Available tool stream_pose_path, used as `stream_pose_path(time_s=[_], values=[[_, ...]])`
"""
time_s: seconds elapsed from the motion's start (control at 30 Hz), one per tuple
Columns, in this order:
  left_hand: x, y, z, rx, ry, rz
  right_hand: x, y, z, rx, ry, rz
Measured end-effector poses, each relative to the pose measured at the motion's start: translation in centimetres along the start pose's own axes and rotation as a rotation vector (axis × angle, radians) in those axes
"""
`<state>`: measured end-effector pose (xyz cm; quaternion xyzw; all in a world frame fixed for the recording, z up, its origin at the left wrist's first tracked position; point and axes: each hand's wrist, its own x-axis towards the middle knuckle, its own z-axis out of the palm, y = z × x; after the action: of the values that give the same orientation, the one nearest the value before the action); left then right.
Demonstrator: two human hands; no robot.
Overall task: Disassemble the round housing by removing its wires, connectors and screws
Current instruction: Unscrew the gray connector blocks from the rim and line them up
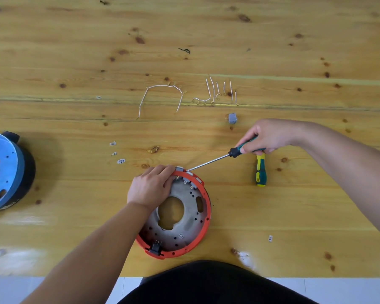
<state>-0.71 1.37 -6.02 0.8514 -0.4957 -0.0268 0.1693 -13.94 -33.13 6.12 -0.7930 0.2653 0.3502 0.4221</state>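
The round housing (pixel 185 224), an orange-rimmed ring with a grey metal plate inside and a large hole through its middle, lies flat on the wooden tabletop (pixel 75 183) near the person's edge, just ahead of the dark-clothed torso. The left hand (pixel 150 186) rests on its far-left rim, fingers curled over the orange edge next to a row of small grey connectors (pixel 188 174) set along the far wall. A black connector (pixel 155 248) sits at the near rim.

The right hand (pixel 266 137) has its grip closed around the green-and-black handle of a screwdriver (pixel 208 163); the steel shaft slants down and left, and its tip meets the housing's far rim at the grey connectors.

A second screwdriver (pixel 260 170), with a yellow-and-green handle, lies on the tabletop just below the right hand, apart from the housing. Farther off lie loose white wires: a bent chain of them (pixel 162 95) in the middle and a cluster of short pieces (pixel 219 92) to its right. A small grey block (pixel 232 118) sits near those. 3 tiny white tags (pixel 116 152) lie left of the housing, and 1 more (pixel 270 238) lies to the right. A blue round housing (pixel 2 172) on a dark base stands at the left edge
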Motion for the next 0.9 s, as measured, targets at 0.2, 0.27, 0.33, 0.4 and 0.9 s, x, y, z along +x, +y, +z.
stream_pose_path(time_s=[0.2, 0.27, 0.33, 0.4, 0.9], values=[[0.0, -0.1, 0.1, 0.01, 0.004, 0.004, 1.3, -0.5, -1.0, 0.006, -0.037, 0.036], [0.0, -0.1, 0.2, 0.015, 0.009, 0.009, 1.3, 0.1, -0.5, 0.053, -0.051, 0.052], [-0.1, -0.1, 0.3, 0.02, 0.012, 0.016, 1.1, 1.1, 0.5, 0.132, -0.063, 0.063], [0.0, -0.1, 0.3, 0.021, 0.025, 0.016, 0.7, 2.6, 2.0, 0.215, -0.06, 0.071], [-0.3, -0.4, 1.2, 0.042, 0.063, 0.014, -2.2, 7.5, 12.6, 0.582, 0.129, 0.056]])
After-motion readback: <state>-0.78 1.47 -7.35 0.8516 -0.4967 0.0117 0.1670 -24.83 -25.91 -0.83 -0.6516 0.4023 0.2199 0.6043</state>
